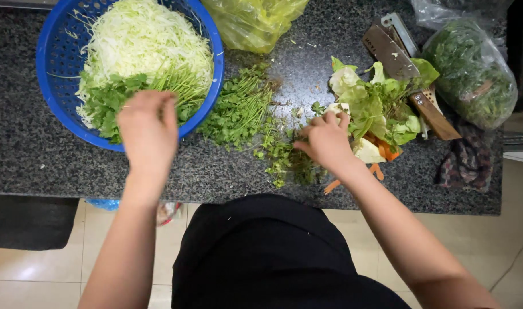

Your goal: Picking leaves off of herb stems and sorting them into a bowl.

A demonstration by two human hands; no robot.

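Note:
A blue basket [52,63] on the dark granite counter [32,154] holds shredded cabbage [141,40] with leafy green herbs [109,100] on its near side. My left hand [148,129] hovers over the basket's near rim, fingers curled down onto the herbs there; whether it holds any I cannot tell. A loose pile of green herbs [241,109] lies on the counter between my hands. My right hand [325,140] rests on the counter by scattered herb bits [287,163], fingers pinched at the edge of a heap of cabbage leaves and scraps [376,111].
A yellow plastic bag [253,20] sits at the back. A wooden-framed slicer [410,74] lies under the scraps. A clear bag of greens [473,71] is at the right, a dark cloth [467,163] below it. Carrot peels [336,184] lie near the counter's front edge.

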